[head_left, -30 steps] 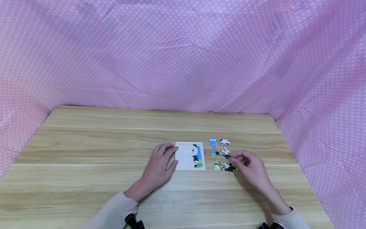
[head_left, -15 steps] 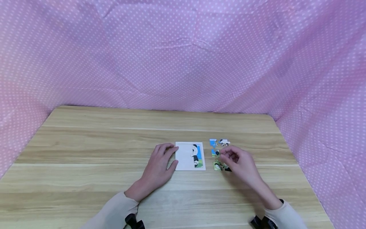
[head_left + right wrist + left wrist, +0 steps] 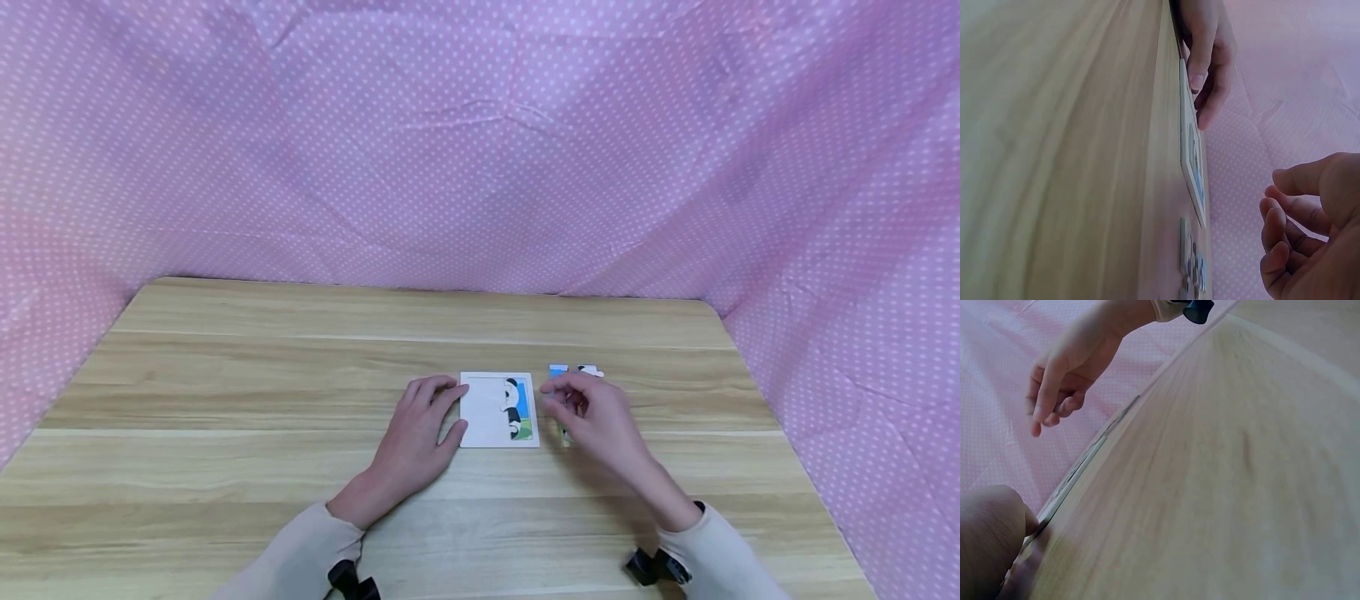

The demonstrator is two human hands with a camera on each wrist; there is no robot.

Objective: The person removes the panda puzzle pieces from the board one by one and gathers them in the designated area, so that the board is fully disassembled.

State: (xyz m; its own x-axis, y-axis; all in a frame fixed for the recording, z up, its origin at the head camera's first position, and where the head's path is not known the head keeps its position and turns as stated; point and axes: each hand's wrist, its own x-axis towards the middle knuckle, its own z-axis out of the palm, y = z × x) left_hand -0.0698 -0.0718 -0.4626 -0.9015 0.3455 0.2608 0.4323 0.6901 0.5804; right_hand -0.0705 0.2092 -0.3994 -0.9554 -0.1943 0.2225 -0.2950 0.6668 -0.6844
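A white square puzzle board (image 3: 483,417) lies on the table, with a panda picture strip (image 3: 516,408) along its right side. My left hand (image 3: 416,429) rests at the board's left edge, thumb and forefinger spread and touching it; the right wrist view shows that thumb (image 3: 1196,78) on the edge. My right hand (image 3: 596,421) hovers just right of the board, above loose puzzle pieces (image 3: 1186,244). Its fingers are loosely bent, thumb apart from forefinger, and I see nothing between them. A blue piece (image 3: 557,368) and a panda-head piece (image 3: 591,369) show past this hand, which hides others.
The wooden table (image 3: 262,375) runs back to a pink dotted cloth (image 3: 480,167) that hangs behind and at both sides. Black straps with small devices (image 3: 656,567) sit at the wrists over light sleeves.
My right hand has moved left, from the right side of the loose pieces to over them, near the board, and now covers most of them. My left hand and the board have stayed put.
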